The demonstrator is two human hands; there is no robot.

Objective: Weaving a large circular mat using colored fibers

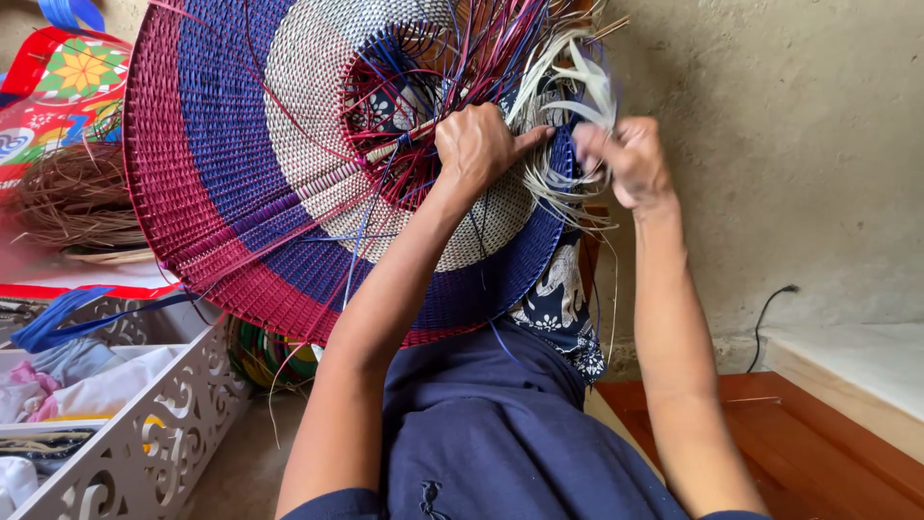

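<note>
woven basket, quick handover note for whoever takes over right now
Left hand: pressed on the woven basket beside its open centre, pinching strands.
Right hand: closed on pale strips at the rim.
Basket: on its side, propped on the lap.
Done: red, blue and white rings woven.
Left: loose strands stick out unwoven at the centre.

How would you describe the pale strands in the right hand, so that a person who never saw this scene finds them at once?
Start at the big round woven piece with crimson, blue and cream rings that fills the upper left. At its right edge, beside the left hand, the right hand pinches the pale strands. They are flat, straw-white and loose, while the neighbouring strands are thin and red or blue.
</note>
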